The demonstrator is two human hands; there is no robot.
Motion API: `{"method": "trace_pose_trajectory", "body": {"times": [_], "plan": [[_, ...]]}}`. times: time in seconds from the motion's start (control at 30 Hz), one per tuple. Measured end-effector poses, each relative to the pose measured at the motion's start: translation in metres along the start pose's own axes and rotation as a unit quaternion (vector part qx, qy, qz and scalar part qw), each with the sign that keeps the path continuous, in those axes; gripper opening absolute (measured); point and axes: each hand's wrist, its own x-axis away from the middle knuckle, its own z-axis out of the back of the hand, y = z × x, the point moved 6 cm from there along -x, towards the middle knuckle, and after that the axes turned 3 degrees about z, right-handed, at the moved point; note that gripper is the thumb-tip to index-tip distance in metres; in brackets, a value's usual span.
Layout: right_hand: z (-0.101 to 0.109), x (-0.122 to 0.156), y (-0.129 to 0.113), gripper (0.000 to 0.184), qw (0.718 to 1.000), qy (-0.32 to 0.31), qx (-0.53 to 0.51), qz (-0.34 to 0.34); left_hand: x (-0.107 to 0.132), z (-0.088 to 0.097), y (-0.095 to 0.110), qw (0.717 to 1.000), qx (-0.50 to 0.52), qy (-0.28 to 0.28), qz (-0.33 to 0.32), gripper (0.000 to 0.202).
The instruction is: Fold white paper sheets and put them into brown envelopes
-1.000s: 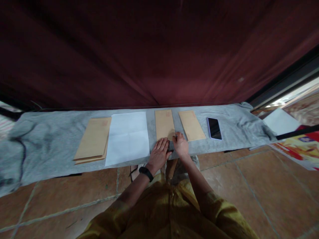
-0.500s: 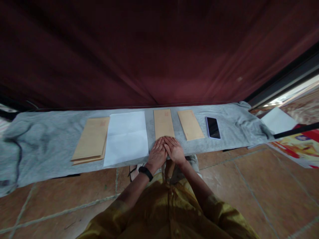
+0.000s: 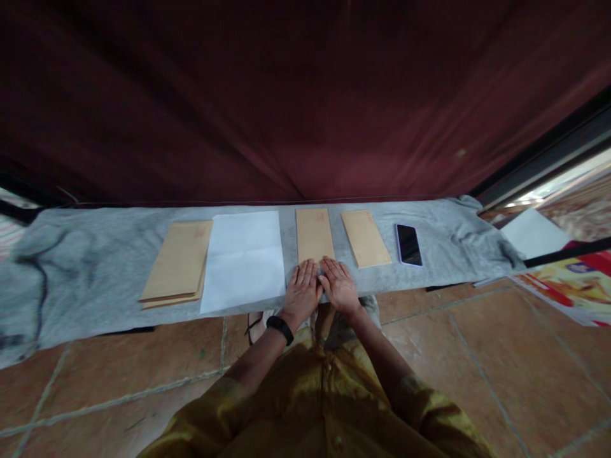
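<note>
A brown envelope (image 3: 315, 234) with a small red print lies upright in front of me on the grey cloth. My left hand (image 3: 302, 291) rests flat on its near end, fingers stretched out. Beside it my right hand (image 3: 340, 287) also lies flat, its fingertips on the envelope's near right corner. The thumbs come close together between the hands, which hide the envelope's near edge. Just right lies a second brown envelope (image 3: 366, 239), slightly turned. To the left is a white sheet of paper (image 3: 243, 261) with a faint crease across it.
A stack of brown envelopes (image 3: 177, 262) lies left of the paper. At the right is a phone (image 3: 408, 245) with a dark screen. Grey cloth (image 3: 105, 254) covers the narrow bench, backed by a dark red curtain (image 3: 305, 127). Tiled floor (image 3: 429, 343) shows below.
My hands have moved apart: the fingers that met at the envelope's middle now lie separately towards its two sides. The envelopes, paper and phone stay in place.
</note>
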Motion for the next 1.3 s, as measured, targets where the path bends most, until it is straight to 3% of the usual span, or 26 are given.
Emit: {"method": "trace_pose_trajectory", "body": {"times": [0.8, 1.03, 1.3], "plan": [[0.002, 0.014, 0.015, 0.052, 0.998, 0.021, 0.047, -0.024, 0.008, 0.006, -0.004, 0.999, -0.012, 0.004, 0.037, 0.07], [0.0, 0.014, 0.016, 0.051, 0.998, 0.026, 0.059, -0.028, 0.0, 0.006, 0.008, 0.999, 0.012, 0.01, -0.028, 0.06], [0.002, 0.013, 0.015, 0.049, 0.998, 0.024, 0.046, -0.038, -0.008, 0.001, 0.009, 0.999, 0.025, 0.004, -0.045, 0.059]]}}
